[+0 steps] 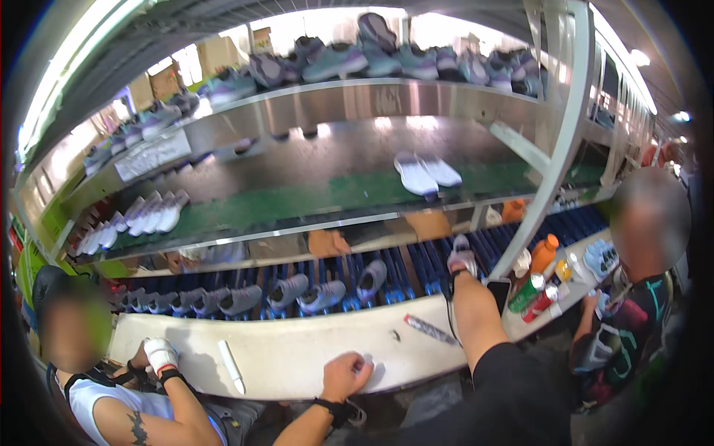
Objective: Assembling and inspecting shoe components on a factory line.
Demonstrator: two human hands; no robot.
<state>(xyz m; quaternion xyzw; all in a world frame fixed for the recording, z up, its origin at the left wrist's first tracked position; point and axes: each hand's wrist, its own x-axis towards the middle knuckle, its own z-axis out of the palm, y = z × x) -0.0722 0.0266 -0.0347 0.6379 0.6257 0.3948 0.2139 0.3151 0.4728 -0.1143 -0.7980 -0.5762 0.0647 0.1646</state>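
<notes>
Blue conveyor slats (pixel 433 276) are seen across mid-frame, behind a white bench (pixel 297 349). Gray sneakers (pixel 322 298) are already ranged along their left and middle stretch; how finished these are cannot be told. Right of center, another sneaker (pixel 461 243) is apparently grasped by the right hand (pixel 462 262), its handling seemingly incomplete. At lower center, the left hand (pixel 348 375) is held half-curled over the bench; whether anything is enclosed cannot be told.

Pale worktop (pixel 297 338) looks smooth, matt on my feed; shelf front (pixel 335 99), glossy metal; orange bottle (pixel 544 253), smooth plastic; grey shoe (pixel 323 298), dull cloth.
</notes>
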